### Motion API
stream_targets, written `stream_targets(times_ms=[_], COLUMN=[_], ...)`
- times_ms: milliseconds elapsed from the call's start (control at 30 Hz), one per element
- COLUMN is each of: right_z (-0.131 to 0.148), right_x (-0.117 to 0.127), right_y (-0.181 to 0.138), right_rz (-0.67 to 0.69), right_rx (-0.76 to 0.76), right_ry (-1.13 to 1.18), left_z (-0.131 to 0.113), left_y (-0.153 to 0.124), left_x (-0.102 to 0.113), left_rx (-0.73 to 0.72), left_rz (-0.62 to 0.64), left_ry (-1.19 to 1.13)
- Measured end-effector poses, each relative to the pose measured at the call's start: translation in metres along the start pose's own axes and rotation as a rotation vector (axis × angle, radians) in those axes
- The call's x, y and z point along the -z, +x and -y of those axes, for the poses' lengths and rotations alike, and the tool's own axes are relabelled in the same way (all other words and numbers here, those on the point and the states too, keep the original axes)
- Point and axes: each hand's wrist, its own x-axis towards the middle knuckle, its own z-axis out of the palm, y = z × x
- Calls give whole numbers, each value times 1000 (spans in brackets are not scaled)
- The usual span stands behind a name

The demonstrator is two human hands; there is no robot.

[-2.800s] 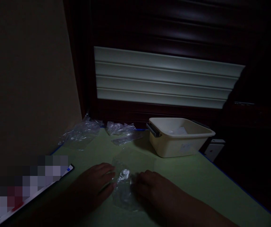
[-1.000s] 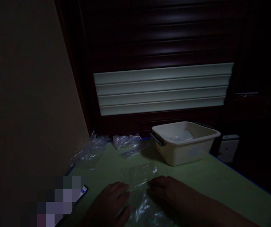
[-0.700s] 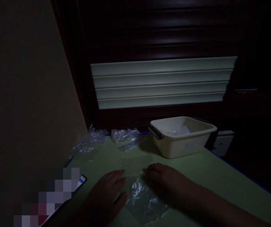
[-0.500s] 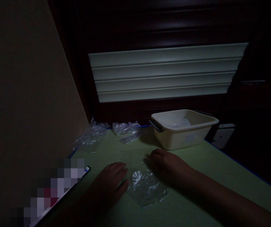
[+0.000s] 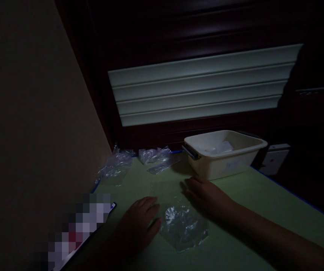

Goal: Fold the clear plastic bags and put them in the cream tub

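A clear crinkled plastic bag (image 5: pixel 184 226) lies flat on the green table (image 5: pixel 243 195) in dim light. My left hand (image 5: pixel 142 222) rests palm down at the bag's left edge, fingers stretched out and touching it. My right hand (image 5: pixel 204 194) lies flat just beyond the bag's far right corner, fingers extended toward a second, flatter clear sheet (image 5: pixel 164 188) ahead of it. Neither hand grips anything.
A cream plastic tub (image 5: pixel 224 154) with a dark handle stands at the back right. Several crumpled clear bags (image 5: pixel 116 167) lie in the back left corner by the wall. A flat card or booklet (image 5: pixel 88 229) sits at the left edge. Blue tape borders the table.
My right hand has let go of the bag and slid forward, away from it. The bag now lies spread flat. The view shifted slightly.
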Motion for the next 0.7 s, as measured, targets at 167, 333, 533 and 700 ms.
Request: stream_targets(times_ms=[167, 333, 533, 700], right_z=[-4, -5, -10, -16], right_x=[-9, -16, -18, -21], right_y=[6, 12, 15, 15], right_rz=[-20, -24, -54, -82], right_rx=[-24, -66, -76, -94], right_ry=[-28, -74, -2, 162], left_z=[1, 4, 4, -4], left_y=[0, -3, -4, 5], left_x=[0, -8, -8, 4], left_rx=[-32, -11, -13, -16], left_rz=[-15, -48, -87, -57], left_ry=[-11, -32, -8, -80])
